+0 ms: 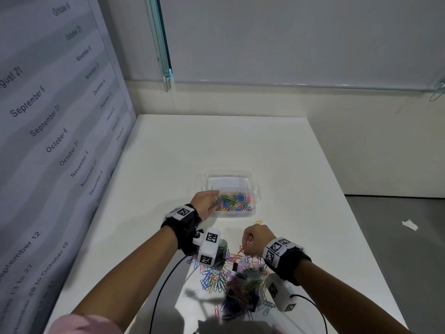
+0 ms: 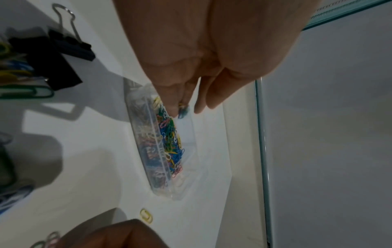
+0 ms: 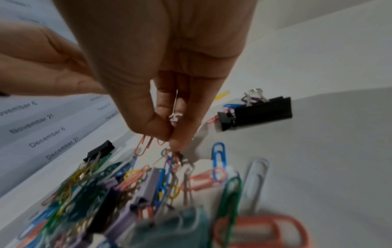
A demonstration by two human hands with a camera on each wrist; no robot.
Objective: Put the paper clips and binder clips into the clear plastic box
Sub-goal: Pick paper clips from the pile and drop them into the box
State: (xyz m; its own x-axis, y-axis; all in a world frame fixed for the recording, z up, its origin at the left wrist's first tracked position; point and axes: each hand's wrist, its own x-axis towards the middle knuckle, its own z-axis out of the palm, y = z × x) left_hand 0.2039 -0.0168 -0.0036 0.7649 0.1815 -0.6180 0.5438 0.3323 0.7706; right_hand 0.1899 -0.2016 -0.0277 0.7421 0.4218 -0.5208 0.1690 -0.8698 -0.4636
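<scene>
**Light wire, snagging wire: picking from the heap**

Nearest me, by the near edge of the bench (image 1: 301, 150), lay the loose heap (image 1: 231, 283) of coloured paper clips and binder clips. It looked light, but I judged it would tangle: the wire loops hooked through one another and through the binder clips' handles, so one lifted clip could drag neighbours along.

My right hand (image 1: 256, 239) hung over the far side of that heap, thumb and fingers (image 3: 178, 139) curled shut in a pinch on a few paper clips (image 3: 176, 117); a short string of clips dangled below the pinch. Thin coated wire is slippery, so I judged a pinch across the flat of the loops best. A black binder clip (image 3: 257, 114) sat just beyond: stiff and heavier, best taken by its folded body rather than its swinging wire handles.

Farther toward the middle of the bench stood the clear plastic box (image 1: 252, 210), already holding many paper clips. My left hand (image 1: 204, 204) was at its left rim, fingers (image 2: 201, 104) loosely extended over the contents with a clip or two at their tips; whether they truly gripped, I could not tell.
</scene>
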